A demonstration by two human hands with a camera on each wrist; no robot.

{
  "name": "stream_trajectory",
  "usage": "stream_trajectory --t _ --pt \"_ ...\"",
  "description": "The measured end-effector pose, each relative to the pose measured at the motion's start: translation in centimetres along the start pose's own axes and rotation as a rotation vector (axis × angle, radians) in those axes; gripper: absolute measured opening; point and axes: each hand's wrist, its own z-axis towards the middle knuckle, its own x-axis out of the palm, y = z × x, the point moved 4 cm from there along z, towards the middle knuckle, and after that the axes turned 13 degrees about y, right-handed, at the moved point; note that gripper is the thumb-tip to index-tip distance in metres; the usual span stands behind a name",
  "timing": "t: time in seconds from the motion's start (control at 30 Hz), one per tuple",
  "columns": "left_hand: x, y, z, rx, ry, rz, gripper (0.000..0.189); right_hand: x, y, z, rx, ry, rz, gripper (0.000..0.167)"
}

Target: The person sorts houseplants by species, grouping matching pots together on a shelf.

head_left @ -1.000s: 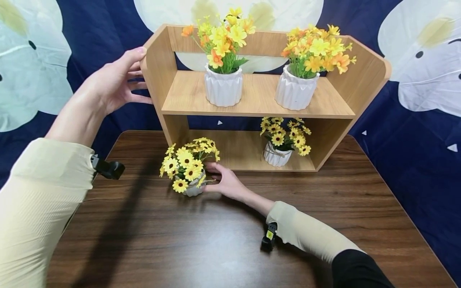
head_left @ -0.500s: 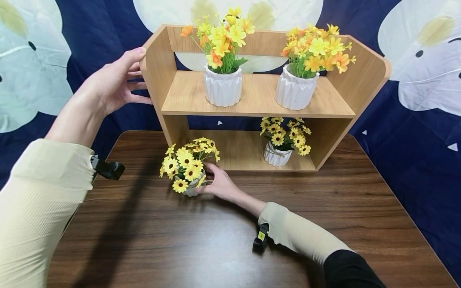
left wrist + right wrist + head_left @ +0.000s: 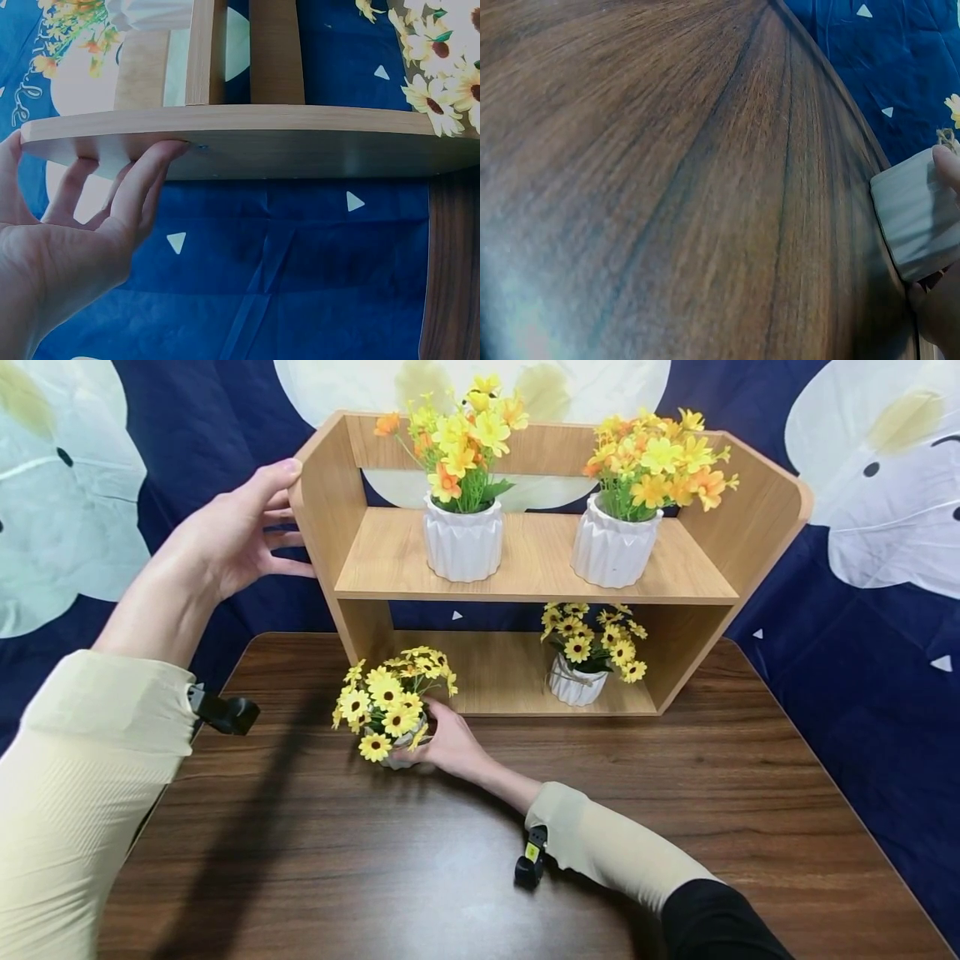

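My left hand point(image 3: 236, 531) rests against the left side panel of a two-tier wooden shelf point(image 3: 536, 592). The thumb touches the panel's front edge, and in the left wrist view the spread fingers point(image 3: 142, 180) lie on its outer face. Low at the shelf's left front, my right hand point(image 3: 453, 743) holds a small white pot of yellow daisies point(image 3: 386, 702) on the table. Its thumb is at the near side of the pot and another finger at the far side; blooms hide part of the grip. The right wrist view catches the white pot point(image 3: 915, 214) between thumb and finger.
Two white pots of yellow and orange flowers stand on the upper tier, one left point(image 3: 463, 539), one right point(image 3: 615, 543). A smaller daisy pot point(image 3: 576, 683) stands lower right. The dark wooden table point(image 3: 360, 860) meets a blue patterned cloth point(image 3: 862, 693) behind.
My right hand has moved left and closed in around the daisy pot, its thumb now farther along the near side. The pot stays in place. My left hand has not visibly moved.
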Motion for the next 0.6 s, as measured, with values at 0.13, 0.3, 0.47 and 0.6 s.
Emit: stream_trajectory --t 0.13,0.3,0.47,0.6 --pt "-0.04 0.02 -0.02 0.003 0.003 -0.002 0.072 0.21 0.02 0.19 -0.004 -0.008 0.004 0.107" --pt "0.03 -0.02 -0.01 0.007 0.01 -0.004 0.07 0.28 0.18 0.33 -0.023 -0.021 -0.007 0.098" --pt "-0.01 -0.05 0.0 0.005 0.004 0.007 0.07 0.28 0.34 0.33 -0.046 -0.033 -0.008 0.094" --pt "-0.06 0.0 0.01 0.004 0.005 -0.008 0.072 0.35 0.34 0.3 -0.049 -0.042 0.009 0.091"
